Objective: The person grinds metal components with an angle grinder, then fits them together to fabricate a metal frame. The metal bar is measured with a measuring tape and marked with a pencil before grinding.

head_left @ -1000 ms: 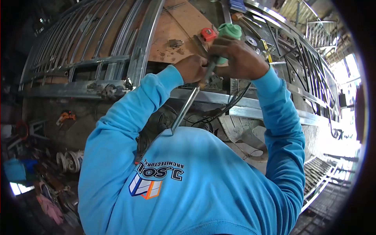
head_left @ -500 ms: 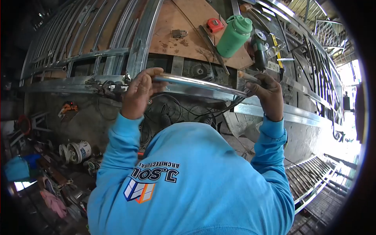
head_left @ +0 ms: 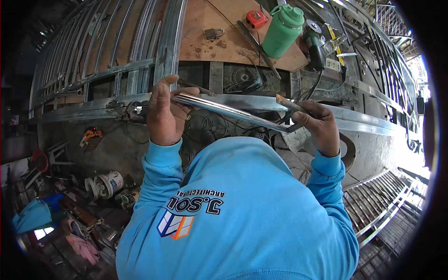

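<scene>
A shiny metal tube [head_left: 228, 111] slants down to the right between my hands, above the bench's steel beam. My left hand [head_left: 167, 114] holds its left end between thumb and fingers, palm partly turned up. At the tube's lower right end, my right hand [head_left: 319, 122] is closed, pinching that end. A thin brownish stick [head_left: 288, 103] with an orange-brown tip also juts from my right hand. Past my left fingertips lies a dark rod [head_left: 198, 88]; whether they touch it is unclear.
On the brown board [head_left: 198, 28] are a padlock [head_left: 213, 33], red tape measure [head_left: 256, 18] and green bottle [head_left: 283, 32]. An angle grinder [head_left: 315, 49] and power strip [head_left: 332, 64] lie at right. Metal grilles flank both sides. Buckets [head_left: 108, 184] stand at lower left.
The tube now tilts more steeply, its right end lower. My left hand has turned more upright, and the brown stick in my right hand shows more clearly. The view has shifted slightly.
</scene>
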`<state>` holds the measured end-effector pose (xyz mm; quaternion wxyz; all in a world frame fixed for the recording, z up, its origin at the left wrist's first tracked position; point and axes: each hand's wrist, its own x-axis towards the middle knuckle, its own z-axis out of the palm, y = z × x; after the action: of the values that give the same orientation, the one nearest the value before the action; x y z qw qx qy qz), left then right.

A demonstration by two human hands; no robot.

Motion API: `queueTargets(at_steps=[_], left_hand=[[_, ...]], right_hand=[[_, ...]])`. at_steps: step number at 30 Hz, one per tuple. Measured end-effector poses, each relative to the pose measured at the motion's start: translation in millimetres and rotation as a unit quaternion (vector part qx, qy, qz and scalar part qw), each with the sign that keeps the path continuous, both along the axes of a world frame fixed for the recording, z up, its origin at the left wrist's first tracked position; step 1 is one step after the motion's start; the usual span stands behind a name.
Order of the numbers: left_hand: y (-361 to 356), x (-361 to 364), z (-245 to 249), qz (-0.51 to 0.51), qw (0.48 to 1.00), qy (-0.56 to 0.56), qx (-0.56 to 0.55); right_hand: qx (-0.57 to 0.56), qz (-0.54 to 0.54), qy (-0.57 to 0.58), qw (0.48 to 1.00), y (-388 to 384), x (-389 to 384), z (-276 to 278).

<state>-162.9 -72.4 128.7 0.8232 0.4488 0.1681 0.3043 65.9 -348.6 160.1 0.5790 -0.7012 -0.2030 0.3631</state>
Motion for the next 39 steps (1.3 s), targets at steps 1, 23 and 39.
queueTargets(at_steps=[1, 23, 39], left_hand=[[0, 0, -10, -0.028, 0.996, -0.069, -0.055], [8, 103, 1, -0.045, 0.97, -0.08, -0.226], [39, 92, -1, -0.061, 0.994, -0.052, -0.073]], right_hand=[[-0.001, -0.008, 0.01, 1.0, -1, -3, -4], [-0.025, 0.11, -0.13, 0.985, 40, -96, 2], [0.024, 0.006, -0.094, 0.995, 27, -134, -6]])
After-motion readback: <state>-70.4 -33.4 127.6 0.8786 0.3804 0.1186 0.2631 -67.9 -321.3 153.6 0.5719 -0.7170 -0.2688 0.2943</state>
